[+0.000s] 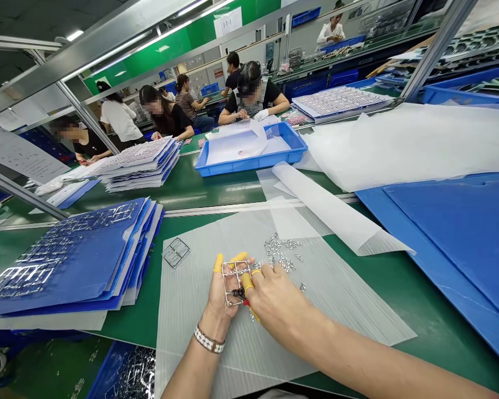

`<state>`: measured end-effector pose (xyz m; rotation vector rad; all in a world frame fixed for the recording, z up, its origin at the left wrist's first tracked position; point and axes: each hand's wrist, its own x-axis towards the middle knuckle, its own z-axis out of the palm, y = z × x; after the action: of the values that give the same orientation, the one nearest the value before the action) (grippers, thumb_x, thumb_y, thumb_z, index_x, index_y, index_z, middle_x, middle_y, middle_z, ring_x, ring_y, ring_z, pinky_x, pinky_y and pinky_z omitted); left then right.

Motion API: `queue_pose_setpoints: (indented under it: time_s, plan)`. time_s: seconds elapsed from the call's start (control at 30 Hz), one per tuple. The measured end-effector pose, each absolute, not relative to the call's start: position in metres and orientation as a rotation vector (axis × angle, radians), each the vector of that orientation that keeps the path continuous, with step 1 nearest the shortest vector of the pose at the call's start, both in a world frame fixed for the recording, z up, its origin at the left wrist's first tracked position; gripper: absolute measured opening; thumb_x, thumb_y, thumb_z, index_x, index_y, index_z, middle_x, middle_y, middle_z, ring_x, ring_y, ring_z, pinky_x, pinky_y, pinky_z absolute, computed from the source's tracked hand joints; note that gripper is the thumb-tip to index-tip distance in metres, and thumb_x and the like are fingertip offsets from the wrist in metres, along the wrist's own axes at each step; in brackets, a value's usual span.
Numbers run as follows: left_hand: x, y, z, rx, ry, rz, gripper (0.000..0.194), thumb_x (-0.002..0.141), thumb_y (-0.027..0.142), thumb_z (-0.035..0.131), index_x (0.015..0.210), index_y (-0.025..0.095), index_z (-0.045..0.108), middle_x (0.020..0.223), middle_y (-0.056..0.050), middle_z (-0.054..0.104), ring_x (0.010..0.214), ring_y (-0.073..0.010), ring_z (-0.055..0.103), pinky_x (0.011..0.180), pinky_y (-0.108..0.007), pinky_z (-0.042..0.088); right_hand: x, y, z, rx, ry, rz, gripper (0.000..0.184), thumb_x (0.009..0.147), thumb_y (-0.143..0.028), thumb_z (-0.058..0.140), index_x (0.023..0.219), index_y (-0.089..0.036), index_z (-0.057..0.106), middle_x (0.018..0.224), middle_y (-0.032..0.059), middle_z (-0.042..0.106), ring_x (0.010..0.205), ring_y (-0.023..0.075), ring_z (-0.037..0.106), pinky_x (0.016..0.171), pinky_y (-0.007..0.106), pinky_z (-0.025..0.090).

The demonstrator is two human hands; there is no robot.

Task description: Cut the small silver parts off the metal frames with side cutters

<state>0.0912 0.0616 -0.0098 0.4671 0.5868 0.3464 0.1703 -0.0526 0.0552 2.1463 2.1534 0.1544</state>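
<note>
My left hand [219, 291], with yellow finger cots on its fingers, holds a small silvery sprue frame [226, 282] above the white sheet. In my right hand [274, 291] is a pair of nippers [238, 293] with dark jaws and a bit of red handle showing. The jaws are at the lower part of the frame; whether they bite on it I cannot tell. Yellow cots cover some fingers of that hand too. Loose small silvery parts [279, 252] lie scattered beyond my right hand. Another sprue frame [177, 252] lies flat on the sheet to the left.
A stack of blue sheets [108, 249] carrying silvery frames stands at left. Beyond are a blue tray [249, 163] and a rolled white sheet [336, 210]. Blue boards [453, 221] lie at right. Below the table edge, a bin [128, 377] holds silvery scraps. Several people work farther back.
</note>
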Motion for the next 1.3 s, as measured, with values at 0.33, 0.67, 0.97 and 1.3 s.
queue_pose_setpoints:
  time_s: [0.33,0.67,0.97,1.3]
  plan:
    - [0.089,0.060,-0.005,0.468,0.554,0.340,0.053,0.085,0.051,0.044,0.107,0.005,0.060,0.101,-0.017,0.067,0.070,-0.0204,0.065,0.059,-0.030,0.051,0.188,-0.063,0.058,2.310,2.148,0.168,0.010,0.080,-0.027,0.059,0.081,-0.017,0.061,0.077,0.0077,0.060,0.079,0.0236,0.052,0.065,0.035,0.030]
    - [0.092,0.060,-0.004,0.479,0.560,0.303,0.061,0.087,0.053,0.038,0.110,0.000,0.058,0.102,-0.022,0.067,0.079,-0.0268,0.066,0.066,-0.035,0.050,0.196,-0.068,0.047,2.317,2.047,0.115,0.014,0.081,-0.030,0.059,0.086,-0.017,0.062,0.077,0.0071,0.059,0.077,0.0240,0.052,0.062,0.034,0.028]
    - [0.092,0.061,-0.004,0.505,0.596,0.314,0.062,0.086,0.055,0.039,0.110,0.002,0.059,0.105,-0.022,0.066,0.080,-0.0262,0.066,0.069,-0.035,0.050,0.196,-0.067,0.043,2.319,2.089,0.158,0.018,0.081,-0.032,0.059,0.089,-0.017,0.062,0.078,0.0075,0.059,0.078,0.0249,0.051,0.064,0.037,0.030]
    - [0.093,0.059,-0.009,0.535,0.593,0.303,0.061,0.086,0.055,0.039,0.108,0.002,0.060,0.100,-0.021,0.068,0.075,-0.0242,0.067,0.066,-0.033,0.051,0.191,-0.066,0.044,2.242,2.063,0.111,0.006,0.077,-0.020,0.059,0.081,-0.016,0.061,0.076,0.0086,0.058,0.075,0.0247,0.052,0.062,0.035,0.033]
